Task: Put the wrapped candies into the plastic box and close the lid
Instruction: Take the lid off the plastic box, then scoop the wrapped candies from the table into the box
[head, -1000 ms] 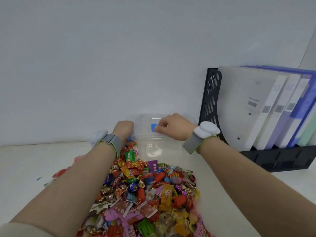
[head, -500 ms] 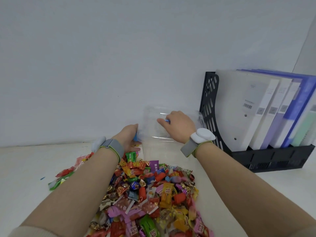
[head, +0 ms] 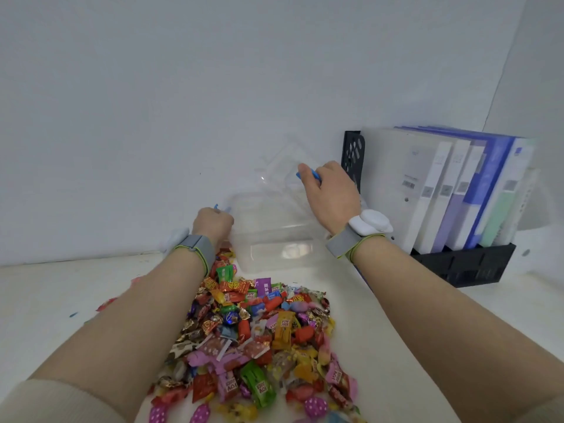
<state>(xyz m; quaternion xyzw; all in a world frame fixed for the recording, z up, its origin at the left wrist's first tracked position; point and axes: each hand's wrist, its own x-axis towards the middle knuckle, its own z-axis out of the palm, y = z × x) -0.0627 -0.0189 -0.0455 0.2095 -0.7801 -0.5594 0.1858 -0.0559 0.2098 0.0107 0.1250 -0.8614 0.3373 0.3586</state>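
A clear plastic box (head: pixel 271 239) stands on the white table by the wall, beyond a big heap of wrapped candies (head: pixel 256 337). Its clear lid (head: pixel 280 169) is raised and tilted up, off the box. My right hand (head: pixel 329 193) grips the lid at its blue clip on the right side. My left hand (head: pixel 212 222) holds the box's left edge, next to a small blue clip. No candies show inside the box.
A black file rack (head: pixel 457 264) with white, purple and blue folders (head: pixel 451 190) stands close to the right of the box. A few stray candies (head: pixel 106 303) lie left of my left forearm. The wall (head: pixel 183 102) rises right behind the box.
My right hand has lifted the lid up and to the right, away from the box. My left hand stayed at the box's left edge. The view tilted upward slightly.
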